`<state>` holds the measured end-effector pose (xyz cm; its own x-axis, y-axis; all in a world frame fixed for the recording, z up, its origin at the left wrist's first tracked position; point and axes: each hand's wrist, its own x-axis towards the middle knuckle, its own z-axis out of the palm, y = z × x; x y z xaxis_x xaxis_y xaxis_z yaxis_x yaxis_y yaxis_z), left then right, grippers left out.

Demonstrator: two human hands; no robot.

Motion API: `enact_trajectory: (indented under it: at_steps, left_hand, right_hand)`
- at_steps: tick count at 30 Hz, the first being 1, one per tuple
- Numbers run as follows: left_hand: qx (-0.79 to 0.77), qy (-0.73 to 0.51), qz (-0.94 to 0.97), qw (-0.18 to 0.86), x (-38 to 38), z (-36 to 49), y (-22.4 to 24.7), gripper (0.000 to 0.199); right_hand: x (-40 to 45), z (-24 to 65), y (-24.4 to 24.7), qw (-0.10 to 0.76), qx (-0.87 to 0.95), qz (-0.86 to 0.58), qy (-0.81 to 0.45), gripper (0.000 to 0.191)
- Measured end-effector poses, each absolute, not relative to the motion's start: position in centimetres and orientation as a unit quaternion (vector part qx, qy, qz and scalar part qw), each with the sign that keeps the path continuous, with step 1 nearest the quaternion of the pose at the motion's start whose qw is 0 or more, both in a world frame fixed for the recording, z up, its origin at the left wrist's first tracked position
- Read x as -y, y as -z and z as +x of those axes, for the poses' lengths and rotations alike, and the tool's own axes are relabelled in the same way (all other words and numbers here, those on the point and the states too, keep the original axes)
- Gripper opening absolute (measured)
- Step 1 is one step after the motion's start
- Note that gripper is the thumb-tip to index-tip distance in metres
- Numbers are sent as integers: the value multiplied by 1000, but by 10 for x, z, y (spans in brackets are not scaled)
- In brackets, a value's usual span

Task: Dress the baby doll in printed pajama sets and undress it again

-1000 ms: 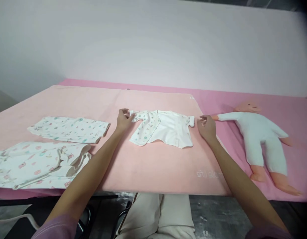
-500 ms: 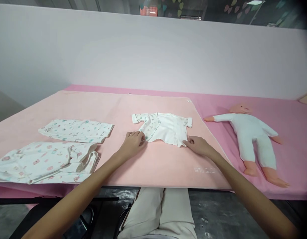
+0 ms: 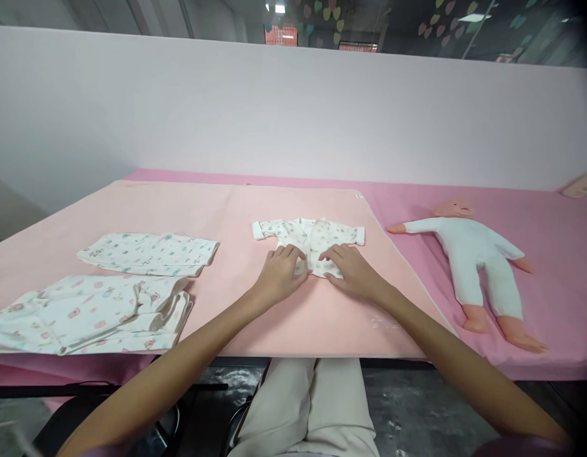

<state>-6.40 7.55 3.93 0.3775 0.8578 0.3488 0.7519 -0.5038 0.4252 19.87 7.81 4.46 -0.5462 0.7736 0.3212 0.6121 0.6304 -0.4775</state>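
Nearby, folded clothes [image 3: 93, 311] left of shirt [image 3: 309, 236], doll [image 3: 469, 247] right.

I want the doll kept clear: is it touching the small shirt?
Apart. The head view shows a strip of peach mat between the small shirt and the doll.

Nothing legible: white lettering [image 3: 384, 323] on peach mat [image 3: 226, 317] too faint to read.

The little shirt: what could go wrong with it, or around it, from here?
The shirt might crease if the left hand or right hand, both at its lower front, tugs it.
The left arm, close to the pink-printed clothes near the front edge of the blanket, could brush them out of place.
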Motion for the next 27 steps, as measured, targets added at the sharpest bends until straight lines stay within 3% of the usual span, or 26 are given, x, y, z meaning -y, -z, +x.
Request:
enact_trajectory:
  at_steps: [6, 13, 18, 24, 27]
  left_hand:
    - [-539, -219, 811, 68, -68, -131, -11, 41]
    - [-527, -235, 802, 156, -93, -132, -15, 25]
    - [-537, -251, 785, 181, -59, -134, -38, 15]
    - [-479, -166, 842, 185, -33, -145, -49, 11]
    - [-475, -208, 837, 173, -57, -149, -52, 18]
  right_hand:
    - [-58, 241, -9, 267, 823, -477, -153, 32]
    - [-75, 240, -8, 244, 849, -449, -133, 10]
    - [-58, 264, -28, 271, 819, -486, -137, 12]
    - [-34, 280, -41, 167, 845, -465, -205, 16]
    - [-37, 276, -43, 193, 831, -469, -229, 20]
